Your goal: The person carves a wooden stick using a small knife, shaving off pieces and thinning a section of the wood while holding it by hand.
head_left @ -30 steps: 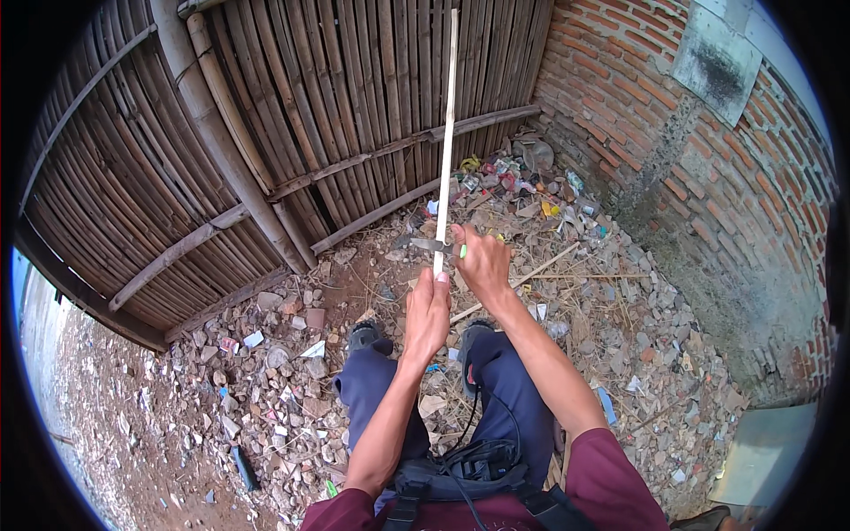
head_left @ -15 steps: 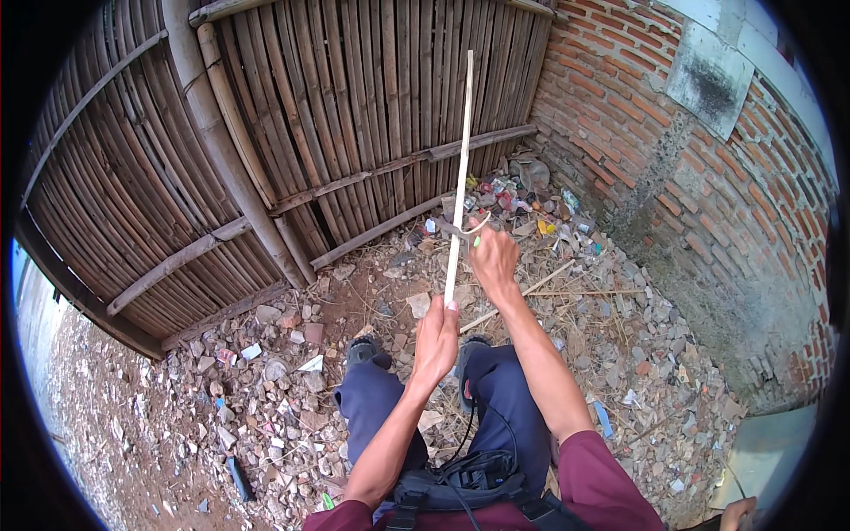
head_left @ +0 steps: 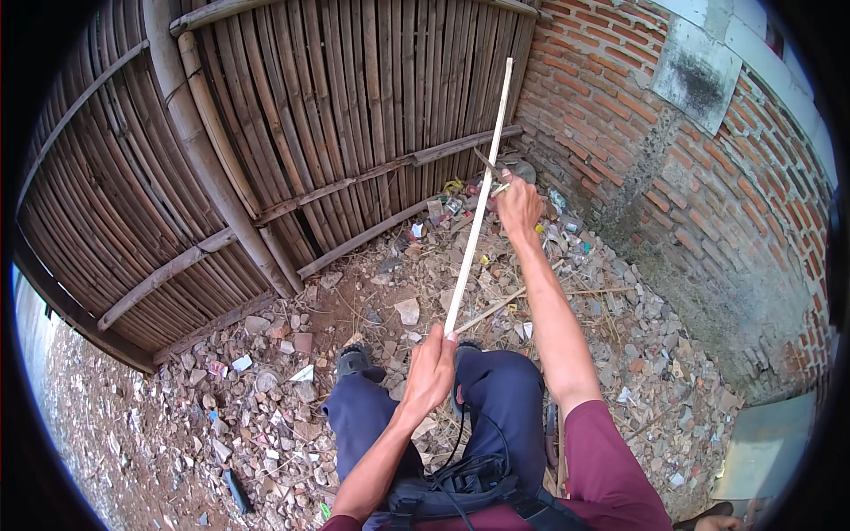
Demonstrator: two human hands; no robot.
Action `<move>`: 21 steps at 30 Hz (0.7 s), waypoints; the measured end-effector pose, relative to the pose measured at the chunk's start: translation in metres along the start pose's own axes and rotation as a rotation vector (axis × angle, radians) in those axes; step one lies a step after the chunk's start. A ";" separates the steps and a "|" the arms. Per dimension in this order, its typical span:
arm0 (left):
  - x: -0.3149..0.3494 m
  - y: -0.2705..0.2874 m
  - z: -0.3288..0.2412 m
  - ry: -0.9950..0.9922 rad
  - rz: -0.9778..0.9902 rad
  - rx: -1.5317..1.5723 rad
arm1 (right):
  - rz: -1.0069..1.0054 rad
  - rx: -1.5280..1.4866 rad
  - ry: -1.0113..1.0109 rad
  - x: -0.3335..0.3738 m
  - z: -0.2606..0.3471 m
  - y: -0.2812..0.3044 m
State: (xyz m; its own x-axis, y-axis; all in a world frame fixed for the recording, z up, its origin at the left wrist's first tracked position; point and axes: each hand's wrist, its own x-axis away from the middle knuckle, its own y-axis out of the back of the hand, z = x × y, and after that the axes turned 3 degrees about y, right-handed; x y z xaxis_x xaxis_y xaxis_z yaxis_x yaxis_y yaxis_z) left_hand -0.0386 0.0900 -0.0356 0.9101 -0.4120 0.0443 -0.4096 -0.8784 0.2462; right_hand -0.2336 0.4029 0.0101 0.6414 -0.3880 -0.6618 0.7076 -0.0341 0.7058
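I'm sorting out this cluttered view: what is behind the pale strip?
Behind the pale strip, the slatted wall shows higher up and littered, stony ground lower down. What the strip itself and the left hand holding it cover cannot be seen.

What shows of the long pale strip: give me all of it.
The long pale strip is narrow, nearly straight and cream-coloured, and looks like wood or bamboo. It slants away from the person, its far end to the right and free. Its near end is gripped by the left hand. Farther up, the blade of a knife in the right hand crosses it; how deeply it bites is unclear. The strip is held above rubble-strewn ground.
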 end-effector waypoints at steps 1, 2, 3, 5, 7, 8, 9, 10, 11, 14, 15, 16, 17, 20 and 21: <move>-0.003 0.005 -0.004 0.001 0.010 -0.010 | 0.000 -0.008 0.002 0.000 0.004 0.005; -0.007 0.006 -0.002 0.001 0.020 0.024 | 0.019 -0.060 -0.088 0.001 0.009 0.009; -0.007 0.008 0.001 0.002 0.014 0.021 | 0.039 -0.112 -0.177 0.004 0.013 0.013; -0.008 0.004 0.002 -0.029 0.053 -0.025 | 0.050 -0.127 -0.202 0.010 -0.001 0.014; -0.009 0.002 0.005 -0.023 0.062 -0.020 | -0.024 -0.113 -0.198 0.020 -0.006 0.013; -0.008 0.003 0.007 -0.013 0.068 -0.020 | -0.013 -0.115 -0.204 0.024 -0.005 0.013; -0.006 0.005 0.009 -0.011 0.066 -0.023 | -0.010 -0.119 -0.206 0.028 -0.003 0.012; -0.006 0.003 0.008 -0.003 0.084 -0.037 | -0.001 -0.064 -0.175 0.029 -0.014 0.011; -0.006 0.003 0.006 0.006 0.095 -0.052 | 0.010 -0.015 -0.140 0.027 -0.022 0.006; 0.000 0.002 0.010 0.002 0.085 -0.064 | -0.016 -0.011 -0.141 0.024 -0.033 0.000; 0.001 0.003 0.010 -0.002 0.082 -0.064 | -0.036 -0.011 -0.147 0.021 -0.034 -0.001; 0.005 -0.001 0.010 -0.006 0.107 -0.063 | -0.006 0.000 -0.177 0.016 -0.052 0.000; 0.009 0.001 0.006 -0.006 0.121 -0.067 | -0.001 0.004 -0.180 0.012 -0.058 0.002; 0.017 0.013 -0.008 0.044 0.184 -0.077 | -0.093 0.035 -0.206 0.004 -0.069 0.008; 0.018 0.015 -0.008 0.060 0.210 -0.089 | -0.091 0.036 -0.206 0.005 -0.070 0.008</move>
State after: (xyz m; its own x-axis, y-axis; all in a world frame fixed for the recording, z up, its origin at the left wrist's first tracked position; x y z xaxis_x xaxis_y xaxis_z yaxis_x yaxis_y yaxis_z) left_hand -0.0280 0.0710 -0.0231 0.8089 -0.5657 0.1606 -0.5854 -0.7490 0.3102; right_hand -0.2041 0.4651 -0.0046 0.4988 -0.5615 -0.6602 0.7462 -0.1092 0.6567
